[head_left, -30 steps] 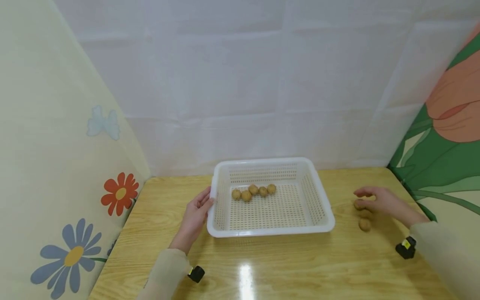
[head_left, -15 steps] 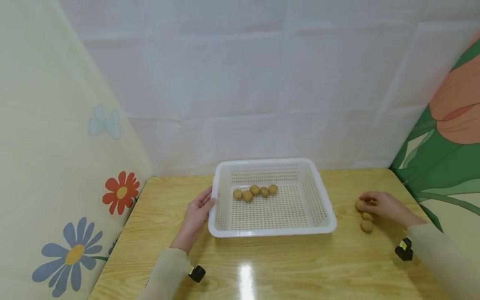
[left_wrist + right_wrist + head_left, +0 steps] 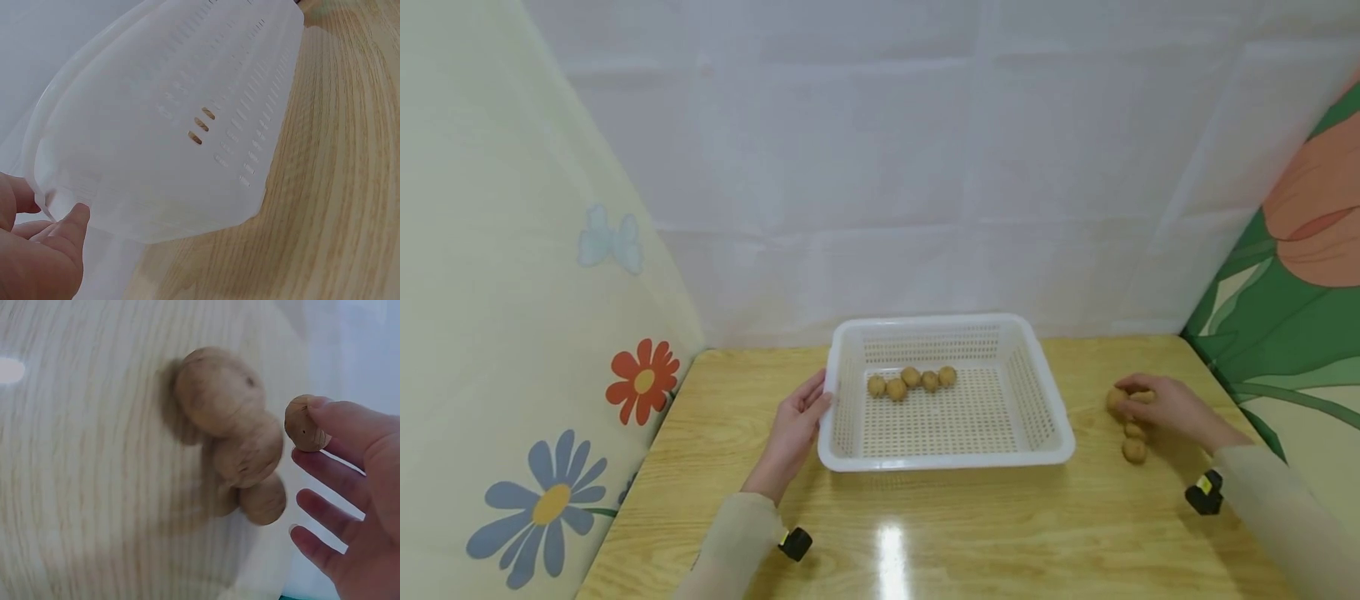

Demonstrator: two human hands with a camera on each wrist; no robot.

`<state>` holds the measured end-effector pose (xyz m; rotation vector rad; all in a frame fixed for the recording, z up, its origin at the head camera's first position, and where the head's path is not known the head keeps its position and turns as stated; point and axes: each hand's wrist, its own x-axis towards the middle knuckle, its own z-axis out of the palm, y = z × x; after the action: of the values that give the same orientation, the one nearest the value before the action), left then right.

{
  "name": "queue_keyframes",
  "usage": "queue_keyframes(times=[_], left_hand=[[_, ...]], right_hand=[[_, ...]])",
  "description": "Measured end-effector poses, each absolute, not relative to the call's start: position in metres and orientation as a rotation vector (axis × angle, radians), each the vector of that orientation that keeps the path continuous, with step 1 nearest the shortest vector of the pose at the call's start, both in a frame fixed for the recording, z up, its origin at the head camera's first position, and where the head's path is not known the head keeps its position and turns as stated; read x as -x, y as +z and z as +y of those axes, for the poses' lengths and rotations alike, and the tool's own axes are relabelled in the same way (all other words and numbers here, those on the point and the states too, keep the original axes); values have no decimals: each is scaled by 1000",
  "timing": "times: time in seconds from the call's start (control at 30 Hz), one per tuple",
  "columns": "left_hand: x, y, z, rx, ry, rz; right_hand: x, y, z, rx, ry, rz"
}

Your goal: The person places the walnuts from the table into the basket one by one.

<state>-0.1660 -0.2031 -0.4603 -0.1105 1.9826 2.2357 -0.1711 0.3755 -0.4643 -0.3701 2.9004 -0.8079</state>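
My right hand, spare fingers loosely spread, has just pinched one walnut free of the cluster toward the table's right edge, while my left hand grips the basket holding five walnuts.

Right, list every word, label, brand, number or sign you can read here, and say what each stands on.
No readable text in any view.
Black wrist devices: each shows a yellow patch, too small to tell if it carries print.
White basket and round brown pieces: no lettering can be made out.
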Motion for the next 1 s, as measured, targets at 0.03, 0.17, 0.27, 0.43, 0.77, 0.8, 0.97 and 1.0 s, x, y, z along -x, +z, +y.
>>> queue_keyframes(times=[0.03,0.17,0.27,0.43,0.77,0.8,0.97,1.0], left_hand=[[166,-460,-203,109,2239,1981],[166,-459,-203,110,2235,1989],[166,-459,-203,106,2227,1993],[166,-462,-204,95,2229,1989],[166,-460,-202,122,2229,2004],[166,-459,-202,124,2229,2001],[166,-458,-202,136,2224,1992],[166,-458,-202,134,2221,1994]], right_hand=[[171,-462,374,364,-808,2902],[171,-453,368,361,-797,2911],[172,-447,363,373,-803,2905],[171,-436,351,393,-818,2907],[168,-408,324,481,-854,2916],[168,-405,321,494,-856,2916],[170,-392,309,529,-855,2901],[171,-390,306,536,-849,2902]])
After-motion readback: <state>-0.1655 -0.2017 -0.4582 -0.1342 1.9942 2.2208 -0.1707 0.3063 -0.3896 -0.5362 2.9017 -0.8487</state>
